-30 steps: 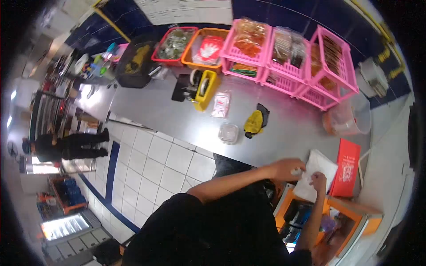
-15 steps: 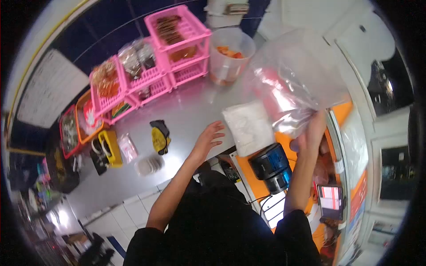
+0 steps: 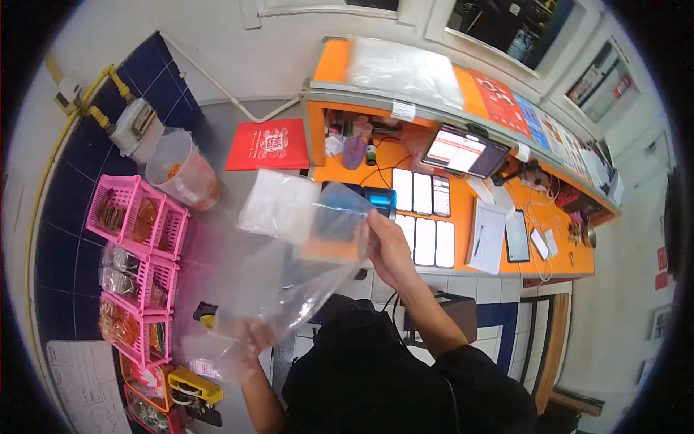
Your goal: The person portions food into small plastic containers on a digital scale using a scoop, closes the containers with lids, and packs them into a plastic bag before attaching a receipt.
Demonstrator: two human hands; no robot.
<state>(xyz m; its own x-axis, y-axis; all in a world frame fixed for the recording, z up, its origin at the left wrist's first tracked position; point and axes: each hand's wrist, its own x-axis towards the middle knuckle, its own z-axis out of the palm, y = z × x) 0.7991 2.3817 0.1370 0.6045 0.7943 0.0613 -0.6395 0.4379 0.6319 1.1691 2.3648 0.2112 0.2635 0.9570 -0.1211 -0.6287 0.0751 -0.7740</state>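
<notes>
A large clear plastic bag point(image 3: 278, 278) stretches between both hands. My right hand point(image 3: 387, 246) pinches its upper right edge, in front of the orange desk. Seen blurred through the plastic, my left hand point(image 3: 253, 340) is closed on the bag's lower left end. A stack of white sheets or bags point(image 3: 278, 199) lies on the metal table behind the clear bag. Near my left hand, a black and yellow item point(image 3: 206, 311) rests on the table, partly covered by the plastic.
Pink baskets point(image 3: 155, 282), a clear bucket point(image 3: 184, 170), a red printed sheet point(image 3: 267, 145) and a yellow tape dispenser point(image 3: 195, 385) are on the metal table point(image 3: 228, 224). The orange desk point(image 3: 463, 199) holds several phones point(image 3: 423, 195), a monitor point(image 3: 463, 150) and a notebook point(image 3: 486, 235).
The view has turned right toward the desk. My left hand, open half a second ago, has closed on the bag. The bag, formerly in my right hand alone, is now spread between both hands.
</notes>
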